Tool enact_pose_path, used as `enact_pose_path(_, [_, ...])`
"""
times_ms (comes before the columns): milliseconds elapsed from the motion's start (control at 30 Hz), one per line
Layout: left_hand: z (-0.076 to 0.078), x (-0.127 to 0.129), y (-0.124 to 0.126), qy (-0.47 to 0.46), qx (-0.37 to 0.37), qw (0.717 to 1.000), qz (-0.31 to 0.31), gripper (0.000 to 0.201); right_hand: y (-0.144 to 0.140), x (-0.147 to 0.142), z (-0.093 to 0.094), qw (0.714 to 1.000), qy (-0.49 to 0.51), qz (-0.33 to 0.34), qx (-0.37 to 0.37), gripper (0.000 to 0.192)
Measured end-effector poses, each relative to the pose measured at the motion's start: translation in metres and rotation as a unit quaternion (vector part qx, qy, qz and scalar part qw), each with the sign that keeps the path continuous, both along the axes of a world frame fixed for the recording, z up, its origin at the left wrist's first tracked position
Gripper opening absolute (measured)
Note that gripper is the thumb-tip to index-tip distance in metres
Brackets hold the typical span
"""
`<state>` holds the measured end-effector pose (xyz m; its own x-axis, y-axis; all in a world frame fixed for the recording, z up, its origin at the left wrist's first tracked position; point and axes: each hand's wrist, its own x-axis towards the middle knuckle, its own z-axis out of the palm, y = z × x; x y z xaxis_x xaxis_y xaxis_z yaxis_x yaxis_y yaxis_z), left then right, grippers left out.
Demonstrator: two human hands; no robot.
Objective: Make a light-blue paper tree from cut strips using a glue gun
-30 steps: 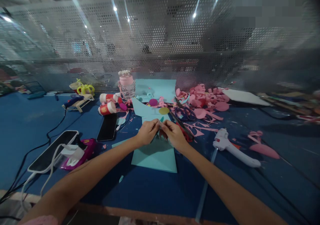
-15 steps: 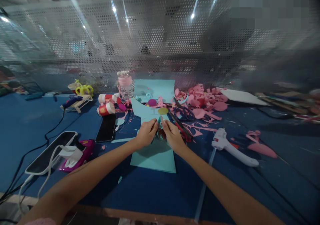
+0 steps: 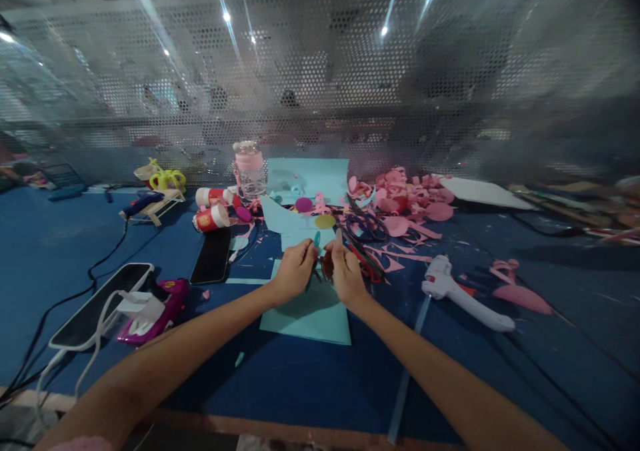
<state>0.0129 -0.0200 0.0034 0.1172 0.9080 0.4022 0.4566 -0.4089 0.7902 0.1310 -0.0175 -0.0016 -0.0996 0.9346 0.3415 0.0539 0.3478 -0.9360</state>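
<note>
The table (image 3: pixel 60 237) is covered in a matt blue, cloth-like surface, on which a smooth matt teal paper sheet (image 3: pixel 310 314) is laid. A glue gun (image 3: pixel 465 294) of glossy white plastic and pink paper scraps (image 3: pixel 405 204) are seen. The backdrop is formed by a perforated metal screen (image 3: pixel 320 97) with a dull sheen.

Both bare forearms reach forward from the near edge of the table and converge toward its middle, the left arm slanting in from the near left corner, the right from the near right. The left hand (image 3: pixel 295 269) is curled, knuckles up, with thumb and forefinger pinched together at their tips. The right hand (image 3: pixel 345 272) sits just beside it, almost touching, fingers likewise bent inward and its forefinger raised a little. Both wrists are straight and low.
</note>
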Motion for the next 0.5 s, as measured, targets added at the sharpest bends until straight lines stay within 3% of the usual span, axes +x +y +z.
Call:
enact_pose_path(167, [-0.0044,0.0006,0.0026,-0.030,-0.019,0.999,0.029,0.029,-0.0007,-0.0010,-0.0004,1.000,-0.019,-0.007,0.012,0.042])
enact_pose_path(500, [-0.0041,0.0028,-0.0032,0.004,0.003,1.000,0.022,0.028,-0.0007,-0.0014,-0.0037,0.994,-0.094,-0.031,0.041,0.035])
